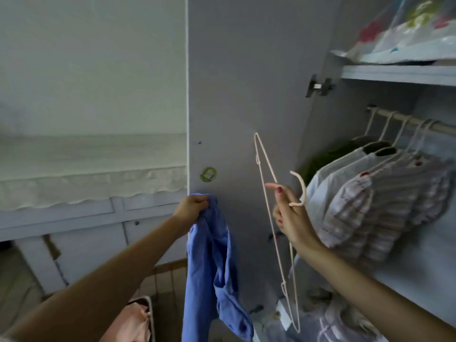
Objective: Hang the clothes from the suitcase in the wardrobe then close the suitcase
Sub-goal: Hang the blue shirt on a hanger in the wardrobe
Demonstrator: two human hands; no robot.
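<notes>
While the left hand (191,208) bunches its fingers around the blue shirt (212,265) hanging near six o'clock, the right hand (290,218) pinches a pale wire hanger (269,218). Clothes already hung (370,193) sit at three o'clock; the pink suitcase (138,319) lies around seven.

Head view — close, facing wardrobe (370,75)
</notes>
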